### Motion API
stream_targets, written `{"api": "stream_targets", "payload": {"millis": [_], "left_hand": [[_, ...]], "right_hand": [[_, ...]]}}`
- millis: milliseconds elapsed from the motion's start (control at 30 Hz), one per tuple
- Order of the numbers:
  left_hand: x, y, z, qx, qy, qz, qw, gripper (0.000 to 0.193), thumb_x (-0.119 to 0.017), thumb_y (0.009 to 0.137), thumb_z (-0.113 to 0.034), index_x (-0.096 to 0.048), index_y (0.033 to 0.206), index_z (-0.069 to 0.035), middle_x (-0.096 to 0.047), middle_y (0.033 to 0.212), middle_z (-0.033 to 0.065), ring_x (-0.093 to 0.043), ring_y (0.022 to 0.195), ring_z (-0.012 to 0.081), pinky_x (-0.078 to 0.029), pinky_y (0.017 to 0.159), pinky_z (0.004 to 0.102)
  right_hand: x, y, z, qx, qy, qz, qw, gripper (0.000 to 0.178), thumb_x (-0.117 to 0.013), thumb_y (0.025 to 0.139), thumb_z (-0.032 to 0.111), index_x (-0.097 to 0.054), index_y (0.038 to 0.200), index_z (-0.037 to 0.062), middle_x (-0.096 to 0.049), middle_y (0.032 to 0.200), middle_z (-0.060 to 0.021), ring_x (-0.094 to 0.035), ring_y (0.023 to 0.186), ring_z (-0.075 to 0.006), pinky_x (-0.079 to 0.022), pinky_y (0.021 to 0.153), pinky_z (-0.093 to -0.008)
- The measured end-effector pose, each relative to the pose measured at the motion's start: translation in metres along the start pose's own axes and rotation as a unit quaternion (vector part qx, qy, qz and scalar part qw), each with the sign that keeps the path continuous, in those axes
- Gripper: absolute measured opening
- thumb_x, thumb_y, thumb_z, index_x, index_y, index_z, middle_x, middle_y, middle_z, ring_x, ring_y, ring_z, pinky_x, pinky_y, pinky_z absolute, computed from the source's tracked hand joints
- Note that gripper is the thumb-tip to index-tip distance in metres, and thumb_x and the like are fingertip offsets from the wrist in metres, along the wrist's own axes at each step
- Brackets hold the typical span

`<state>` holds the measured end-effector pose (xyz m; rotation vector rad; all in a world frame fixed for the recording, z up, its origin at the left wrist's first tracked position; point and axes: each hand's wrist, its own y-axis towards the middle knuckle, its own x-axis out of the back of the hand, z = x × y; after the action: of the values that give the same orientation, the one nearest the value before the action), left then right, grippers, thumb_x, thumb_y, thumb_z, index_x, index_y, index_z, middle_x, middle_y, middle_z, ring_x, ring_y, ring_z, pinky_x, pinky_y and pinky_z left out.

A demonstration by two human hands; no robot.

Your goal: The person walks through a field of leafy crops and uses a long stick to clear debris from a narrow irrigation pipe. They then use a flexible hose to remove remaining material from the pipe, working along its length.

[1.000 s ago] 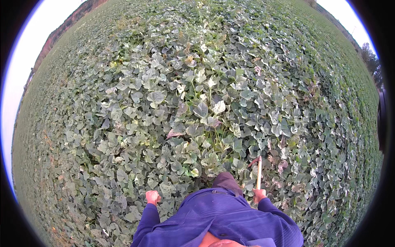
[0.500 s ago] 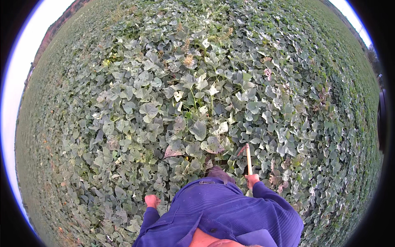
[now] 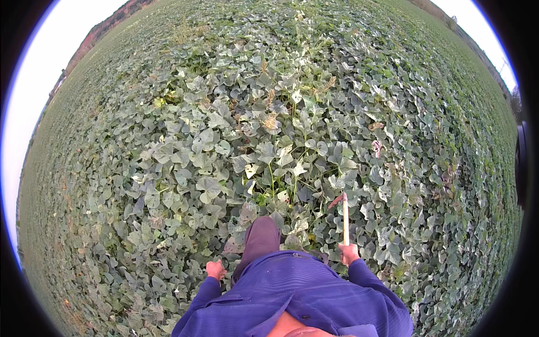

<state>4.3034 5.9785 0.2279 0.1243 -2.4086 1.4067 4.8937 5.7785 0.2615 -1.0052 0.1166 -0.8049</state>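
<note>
My right hand is closed round the lower end of a sickle. Its pale wooden handle points away from me, and a reddish-brown, rusty-looking blade at the far end slants to the left, just over the leaves. At my left side, my left hand hangs over the leaves with its fingers curled in, and nothing shows in it. Broad green leaves of a low, vine-like crop surround both hands.
Dense foliage covers the ground all round, some leaves holed or pale. A few dry, tan seed heads stand up ahead, with a pinkish curled leaf to their right. My left leg is forward among the plants. A dark object shows at the right rim.
My left leg has come forward into view over the leaves. Both hands have shifted slightly to the right in the picture, and the sickle stays in my right hand.
</note>
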Motion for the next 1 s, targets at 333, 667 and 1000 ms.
{"api": "stream_targets", "payload": {"millis": [333, 667, 1000], "left_hand": [[-0.052, 0.095, -0.069, -0.185, 0.199, -0.021, 0.962, 0.023, -0.067, 0.085, -0.027, -0.061, 0.079, -0.006, -0.069, 0.071, 0.0151, -0.068, 0.061, 0.0323, -0.052, 0.055, 0.0429], [-0.100, 0.110, -0.143, -0.226, 0.536, -0.153, 0.799, 0.025, -0.057, 0.085, -0.027, -0.074, 0.080, -0.010, -0.073, 0.084, 0.0123, -0.071, 0.083, 0.0299, -0.055, 0.073, 0.0419], [-0.127, 0.150, -0.229, -0.139, 0.131, -0.135, 0.972, 0.032, -0.051, 0.093, -0.021, -0.065, 0.075, 0.002, -0.069, 0.074, 0.0186, -0.070, 0.067, 0.0295, -0.054, 0.060, 0.0423]], "right_hand": [[-0.010, 0.021, 0.033, -0.054, -0.084, -0.063, 0.993, 0.025, -0.078, 0.078, 0.013, -0.055, 0.076, 0.0046, -0.052, 0.061, -0.0057, -0.052, 0.046, -0.0201, -0.041, 0.039, -0.0362], [-0.048, 0.147, 0.199, -0.111, -0.037, -0.006, 0.993, 0.024, -0.071, 0.085, 0.014, -0.049, 0.077, 0.0069, -0.047, 0.059, -0.0036, -0.046, 0.042, -0.0187, -0.037, 0.038, -0.0338], [-0.054, 0.164, 0.302, -0.019, -0.067, -0.001, 0.998, 0.028, -0.073, 0.084, 0.020, -0.049, 0.076, 0.0065, -0.048, 0.055, -0.0039, -0.049, 0.041, -0.0186, -0.038, 0.036, -0.0346]]}}
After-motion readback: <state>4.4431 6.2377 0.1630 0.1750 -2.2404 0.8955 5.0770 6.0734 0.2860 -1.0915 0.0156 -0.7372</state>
